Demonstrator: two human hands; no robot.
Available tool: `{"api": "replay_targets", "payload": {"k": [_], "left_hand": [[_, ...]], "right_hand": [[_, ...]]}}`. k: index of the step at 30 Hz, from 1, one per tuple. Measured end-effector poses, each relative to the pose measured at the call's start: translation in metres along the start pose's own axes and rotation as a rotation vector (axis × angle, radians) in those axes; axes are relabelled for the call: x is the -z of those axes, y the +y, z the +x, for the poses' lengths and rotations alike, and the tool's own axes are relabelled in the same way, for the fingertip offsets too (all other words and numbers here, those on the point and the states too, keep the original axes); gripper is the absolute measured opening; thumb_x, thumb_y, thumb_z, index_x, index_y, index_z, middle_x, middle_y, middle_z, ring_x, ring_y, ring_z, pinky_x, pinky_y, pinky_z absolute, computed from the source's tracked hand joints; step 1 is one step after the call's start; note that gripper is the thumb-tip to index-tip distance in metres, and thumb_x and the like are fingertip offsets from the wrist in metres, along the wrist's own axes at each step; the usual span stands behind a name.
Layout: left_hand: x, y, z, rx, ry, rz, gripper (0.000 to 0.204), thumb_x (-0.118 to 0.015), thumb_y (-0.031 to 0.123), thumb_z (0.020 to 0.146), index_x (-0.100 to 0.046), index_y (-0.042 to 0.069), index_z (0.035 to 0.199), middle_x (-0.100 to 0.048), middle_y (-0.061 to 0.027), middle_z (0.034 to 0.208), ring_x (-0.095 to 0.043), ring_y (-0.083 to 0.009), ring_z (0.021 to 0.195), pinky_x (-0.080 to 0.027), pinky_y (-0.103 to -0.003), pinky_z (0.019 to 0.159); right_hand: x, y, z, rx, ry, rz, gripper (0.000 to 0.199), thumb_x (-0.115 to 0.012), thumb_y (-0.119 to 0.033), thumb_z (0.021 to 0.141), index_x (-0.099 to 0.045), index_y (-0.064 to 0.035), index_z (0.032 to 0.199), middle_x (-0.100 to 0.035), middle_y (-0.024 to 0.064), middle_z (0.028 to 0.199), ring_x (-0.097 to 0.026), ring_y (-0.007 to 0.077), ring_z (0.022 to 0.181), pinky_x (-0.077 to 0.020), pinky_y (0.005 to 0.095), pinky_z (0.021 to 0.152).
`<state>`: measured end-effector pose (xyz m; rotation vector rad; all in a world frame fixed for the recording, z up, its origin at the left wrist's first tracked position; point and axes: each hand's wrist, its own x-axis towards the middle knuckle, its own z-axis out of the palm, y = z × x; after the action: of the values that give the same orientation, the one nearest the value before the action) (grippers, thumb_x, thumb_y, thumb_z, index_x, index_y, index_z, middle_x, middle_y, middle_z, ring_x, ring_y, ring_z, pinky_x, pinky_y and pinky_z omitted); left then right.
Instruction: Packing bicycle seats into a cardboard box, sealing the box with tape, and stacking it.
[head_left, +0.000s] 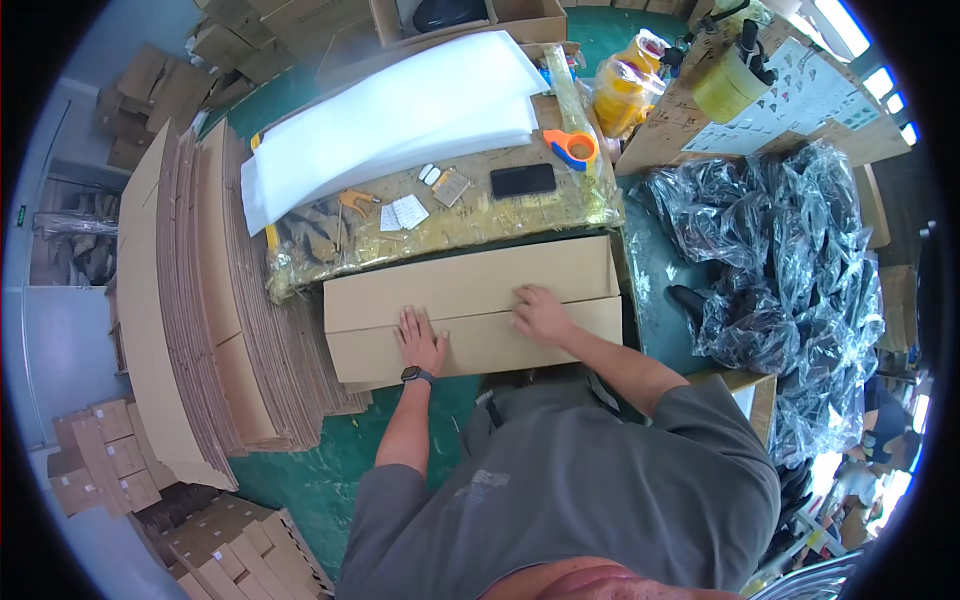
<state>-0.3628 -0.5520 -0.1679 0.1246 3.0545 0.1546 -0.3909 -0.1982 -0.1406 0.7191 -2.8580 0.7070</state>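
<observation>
Left of the left fingers stands the largest thing, a stack of flat cartons (215, 300), its layers fanned and leaning; a nudge from the elbow could, by the look of it, slide the upper sheets toward the floor. Right of the right fingers lies a heap of black bagged goods (790, 270), slick film that could slip down onto the working space. Beyond both sets of fingertips a pile of white foam sheets (400, 120) rests on the bench.

Under the fingers lies the box (470, 310), its two flaps closed and meeting at a seam. The left hand (419, 340) lies flat on the near flap, fingers spread and grasping nothing. The right hand (541, 314) presses at the seam with fingers loosely curled, also holding nothing. If either palm lifts, the untaped flaps would likely spring up.

Farther past the right fingertips sit a phone (523, 180) and an orange tape dispenser (572, 148), both out of easy reach.
</observation>
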Motion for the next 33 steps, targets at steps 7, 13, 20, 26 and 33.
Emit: {"api": "replay_targets", "payload": {"k": [7, 13, 20, 26, 33], "left_hand": [[-0.022, -0.014, 0.008, -0.018, 0.078, -0.161, 0.065, -0.070, 0.043, 0.095, -0.056, 0.017, 0.153, -0.043, -0.0204, 0.160, -0.038, -0.0408, 0.148, -0.028, -0.058, 0.122], [0.008, -0.051, 0.095, -0.232, -0.146, -0.214, 0.081, -0.094, 0.047, 0.067, -0.069, 0.012, 0.135, -0.049, -0.0228, 0.152, -0.047, -0.0429, 0.139, -0.039, -0.054, 0.116], [0.033, -0.043, 0.161, -0.519, -0.364, -0.033, 0.144, -0.096, 0.063, 0.050, -0.027, 0.018, 0.168, -0.028, -0.0325, 0.165, -0.025, -0.0487, 0.155, -0.017, -0.060, 0.129], [0.046, -0.044, 0.119, -0.474, -0.255, -0.061, 0.146, -0.100, 0.059, 0.043, -0.031, 0.021, 0.166, -0.043, -0.0260, 0.149, -0.036, -0.0454, 0.144, -0.022, -0.061, 0.126], [0.074, -0.046, 0.026, -0.403, -0.162, -0.161, 0.132, -0.101, 0.045, 0.049, -0.038, 0.021, 0.162, -0.043, -0.0264, 0.152, -0.034, -0.0450, 0.148, -0.022, -0.061, 0.126]], "right_hand": [[0.049, 0.215, 0.150, -0.231, 0.586, -0.413, 0.022, -0.057, -0.006, 0.092, -0.058, -0.0005, 0.114, -0.067, 0.0214, 0.113, -0.065, 0.0387, 0.106, -0.0524, 0.0498, 0.094], [0.081, 0.259, 0.161, -0.320, 0.203, -0.359, 0.036, -0.059, -0.005, 0.095, -0.057, -0.0046, 0.130, -0.074, 0.0228, 0.099, -0.074, 0.0406, 0.092, -0.0586, 0.0508, 0.080], [0.130, 0.050, -0.009, -0.896, 0.288, 0.937, 0.040, -0.067, -0.016, 0.101, -0.057, -0.0026, 0.137, -0.061, 0.0052, 0.120, -0.058, 0.0136, 0.107, -0.0487, 0.0312, 0.094], [0.105, -0.144, -0.036, -1.081, 0.299, 1.057, 0.046, -0.074, -0.012, 0.098, -0.058, 0.0013, 0.139, -0.066, 0.0072, 0.116, -0.064, 0.0129, 0.097, -0.0536, 0.0268, 0.080], [-0.012, -0.097, 0.190, -0.768, -0.185, 0.312, 0.058, -0.073, -0.053, 0.083, -0.079, -0.0034, 0.111, -0.077, 0.0231, 0.110, -0.074, 0.0383, 0.103, -0.0580, 0.0425, 0.088]]}}
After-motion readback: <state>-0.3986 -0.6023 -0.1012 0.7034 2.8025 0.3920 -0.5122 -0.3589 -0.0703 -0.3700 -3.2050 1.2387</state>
